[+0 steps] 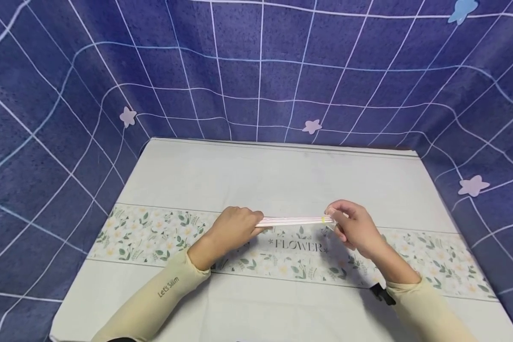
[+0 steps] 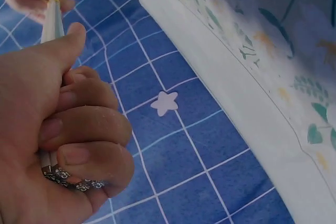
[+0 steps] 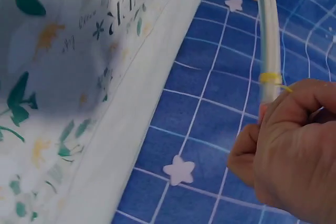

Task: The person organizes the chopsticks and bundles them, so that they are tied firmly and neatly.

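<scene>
A bundle of slim pale chopsticks (image 1: pixel 292 221) is held level above the table between both hands. My left hand (image 1: pixel 236 227) grips it with fingers curled round; in the left wrist view, dark patterned ends (image 2: pixel 68 178) show below the little finger. A yellow rubber band (image 3: pixel 271 78) is wrapped around the bundle near its other end. My right hand (image 1: pixel 356 228) is at that end, its thumb and finger pinching a strand pulled out from the band. The right fingertips partly hide the chopsticks' tips.
Beneath the hands is a white table cover (image 1: pixel 282 175) with a floral strip reading FLOWER. Blue gridded cloth (image 1: pixel 239 71) with star shapes surrounds the table's back and sides. A black strap piece (image 1: pixel 382 294) is at the right sleeve's cuff.
</scene>
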The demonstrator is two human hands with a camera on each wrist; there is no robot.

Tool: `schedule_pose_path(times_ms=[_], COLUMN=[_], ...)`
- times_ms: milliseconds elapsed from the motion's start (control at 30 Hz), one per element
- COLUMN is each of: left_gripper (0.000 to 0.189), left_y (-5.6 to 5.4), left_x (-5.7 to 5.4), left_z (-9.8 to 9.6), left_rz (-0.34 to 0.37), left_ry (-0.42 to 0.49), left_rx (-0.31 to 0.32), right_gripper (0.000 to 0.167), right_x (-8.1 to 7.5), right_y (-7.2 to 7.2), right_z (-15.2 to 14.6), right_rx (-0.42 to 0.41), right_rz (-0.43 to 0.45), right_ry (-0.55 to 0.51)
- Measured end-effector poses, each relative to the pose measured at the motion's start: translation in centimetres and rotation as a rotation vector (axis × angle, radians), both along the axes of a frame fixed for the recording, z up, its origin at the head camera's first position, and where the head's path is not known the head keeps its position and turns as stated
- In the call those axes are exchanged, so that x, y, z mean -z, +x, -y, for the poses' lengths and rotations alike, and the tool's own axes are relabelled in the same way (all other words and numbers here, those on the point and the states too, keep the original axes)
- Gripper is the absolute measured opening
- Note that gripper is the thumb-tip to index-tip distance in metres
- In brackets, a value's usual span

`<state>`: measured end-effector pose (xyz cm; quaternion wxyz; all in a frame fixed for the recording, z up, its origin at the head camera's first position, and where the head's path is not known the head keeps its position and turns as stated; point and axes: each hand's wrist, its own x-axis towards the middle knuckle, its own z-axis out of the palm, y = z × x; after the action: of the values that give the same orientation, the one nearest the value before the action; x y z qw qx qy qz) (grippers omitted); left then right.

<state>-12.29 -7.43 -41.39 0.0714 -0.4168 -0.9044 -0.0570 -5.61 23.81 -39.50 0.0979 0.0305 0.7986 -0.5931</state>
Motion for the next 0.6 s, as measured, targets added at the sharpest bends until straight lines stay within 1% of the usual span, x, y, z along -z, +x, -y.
schedule_pose_path(times_ms=[67, 167, 233, 300, 333, 400, 433, 500, 533, 600], left_gripper=[0.041, 0.039, 0.039, 0.039, 0.039, 0.039, 0.04, 0.04, 0.04, 0.041], left_y=[0.0, -0.3, -0.5, -0.7, -0.8, -1.0, -1.2, -1.4, -1.5, -1.7], left_x=[0.1, 0.1, 0.1, 0.1, 0.0, -0.2, -0.3, -0.6, -0.7, -0.9], left_z=[-0.3, -0.8, -1.1, -1.1, -1.1, -0.8, -0.7, -0.3, -0.2, 0.0], left_rz=[-0.004, -0.038, -0.07, -0.106, -0.116, -0.123, -0.129, -0.127, -0.126, -0.126], left_ry=[-0.016, -0.008, 0.012, 0.023, 0.028, 0.036, 0.039, 0.049, 0.055, 0.066], left_rx=[-0.006, -0.008, -0.017, -0.028, -0.032, -0.038, -0.038, -0.036, -0.034, -0.028], right_gripper=[0.026, 0.024, 0.023, 0.023, 0.022, 0.02, 0.018, 0.013, 0.009, 0.005], right_x=[0.1, 0.6, 0.9, 1.3, 1.4, 1.6, 1.6, 1.4, 1.3, 0.9], right_y=[0.1, 0.2, 0.3, 0.6, 0.7, 1.1, 1.3, 1.5, 1.6, 1.8], right_z=[0.7, 2.0, 2.7, 3.3, 3.5, 3.6, 3.6, 3.2, 2.9, 2.3], right_rx=[-0.002, 0.039, 0.089, 0.127, 0.137, 0.134, 0.127, 0.125, 0.131, 0.145], right_rz=[-0.043, -0.177, -0.283, -0.412, -0.471, -0.583, -0.625, -0.681, -0.696, -0.708], right_ry=[0.083, 0.2, 0.214, 0.186, 0.151, 0.075, 0.038, -0.004, -0.018, -0.015])
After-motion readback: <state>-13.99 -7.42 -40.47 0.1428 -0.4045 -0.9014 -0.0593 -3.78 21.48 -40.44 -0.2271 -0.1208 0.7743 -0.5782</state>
